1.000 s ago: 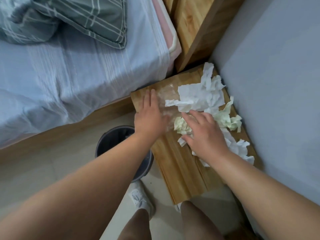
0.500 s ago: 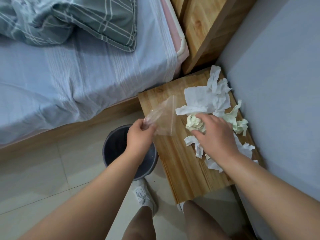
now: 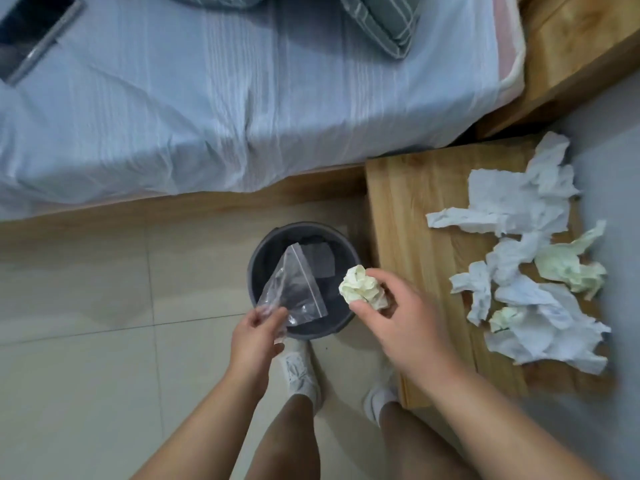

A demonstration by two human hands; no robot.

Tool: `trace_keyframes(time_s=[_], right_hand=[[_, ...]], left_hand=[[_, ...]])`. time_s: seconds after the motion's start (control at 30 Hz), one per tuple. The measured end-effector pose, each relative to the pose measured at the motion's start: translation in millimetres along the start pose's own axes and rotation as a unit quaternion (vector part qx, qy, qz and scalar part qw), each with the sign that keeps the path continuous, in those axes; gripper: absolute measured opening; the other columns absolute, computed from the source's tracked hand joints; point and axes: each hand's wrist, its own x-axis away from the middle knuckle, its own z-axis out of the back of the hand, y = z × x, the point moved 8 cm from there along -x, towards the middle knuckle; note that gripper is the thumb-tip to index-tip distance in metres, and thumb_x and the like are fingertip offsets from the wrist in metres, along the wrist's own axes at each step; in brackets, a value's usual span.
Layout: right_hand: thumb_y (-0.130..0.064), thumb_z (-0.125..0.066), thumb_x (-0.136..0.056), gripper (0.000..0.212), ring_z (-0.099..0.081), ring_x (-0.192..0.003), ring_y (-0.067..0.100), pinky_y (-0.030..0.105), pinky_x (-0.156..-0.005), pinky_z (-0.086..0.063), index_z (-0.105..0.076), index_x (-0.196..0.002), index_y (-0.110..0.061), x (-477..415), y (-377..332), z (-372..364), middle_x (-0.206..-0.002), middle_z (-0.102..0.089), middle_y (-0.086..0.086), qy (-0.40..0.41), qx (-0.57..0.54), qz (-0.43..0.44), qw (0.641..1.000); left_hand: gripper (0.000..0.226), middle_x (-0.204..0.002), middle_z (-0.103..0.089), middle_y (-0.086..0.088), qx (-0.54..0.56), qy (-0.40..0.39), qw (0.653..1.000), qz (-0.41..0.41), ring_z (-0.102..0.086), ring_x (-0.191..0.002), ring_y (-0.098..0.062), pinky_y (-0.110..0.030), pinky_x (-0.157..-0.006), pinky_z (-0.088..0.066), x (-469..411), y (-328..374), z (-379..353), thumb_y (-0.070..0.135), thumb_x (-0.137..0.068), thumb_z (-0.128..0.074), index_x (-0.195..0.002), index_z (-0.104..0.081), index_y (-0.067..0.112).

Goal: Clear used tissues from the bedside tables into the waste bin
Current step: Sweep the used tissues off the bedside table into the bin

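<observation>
Bed (image 3: 207, 109): far left and top, pale blue sheet; a dark flat device, possibly a phone (image 3: 34, 36), lies at its upper-left corner.
Left hand (image 3: 258, 336): fingers pinched on a corner of a clear zip bag (image 3: 294, 289), held over the bin mouth.
Waste bin (image 3: 258, 251): dark, round, on the tiled floor just beside the counter; something pale inside, unclear what.
Right hand (image 3: 403, 318): fingers clamped on a crumpled yellowish tissue ball (image 3: 362, 284), at the bin's right rim.
Counter (image 3: 415, 209): wooden, right of the bin.
Tissues (image 3: 519, 202): white and pale green pieces strewn along the counter's right side, overlapping.
</observation>
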Motion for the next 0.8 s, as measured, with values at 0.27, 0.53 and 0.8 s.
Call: trace_keyframes(time_s=[0.27,0.53,0.8], right_hand=[[-0.061,-0.071,-0.088,0.079,-0.06,-0.13,0.022,0.038,-0.097,-0.053,-0.04,-0.156,-0.034,-36.9,14.9,-70.8,-0.149,-0.06,-0.005,-0.018,0.162,-0.009,0.987],[-0.05,-0.065,-0.096,0.053,-0.063,-0.116,0.008,0.023,-0.08,-0.047,-0.052,-0.146,-0.039,-10.4,26.1,-21.7,-0.138,-0.063,-0.016,0.004,0.126,-0.021,0.992],[-0.028,-0.067,-0.099,0.028,-0.064,-0.098,0.008,0.025,-0.081,-0.054,-0.07,-0.127,-0.028,16.9,60.0,106.1,-0.11,-0.068,-0.016,0.156,0.075,-0.056,0.983]], left_hand=[[0.05,-0.128,-0.069,-0.002,0.028,-0.041,0.998,0.046,-0.07,-0.112,-0.022,-0.038,-0.077,-0.06,-45.0,-38.5,3.9,0.035,-0.094,-0.081,-0.136,-0.055,0.026],[0.047,-0.124,-0.07,-0.004,-0.036,-0.045,0.998,-0.003,-0.071,-0.109,-0.021,-0.033,-0.072,-0.061,-14.9,-22.9,-10.5,0.029,-0.1,-0.074,-0.143,-0.056,0.024],[0.02,-0.111,-0.073,0.022,-0.243,-0.111,0.928,-0.259,-0.066,-0.107,0.006,-0.03,-0.094,-0.058,66.2,94.2,-140.4,0.038,-0.098,-0.073,-0.118,-0.07,0.041]])
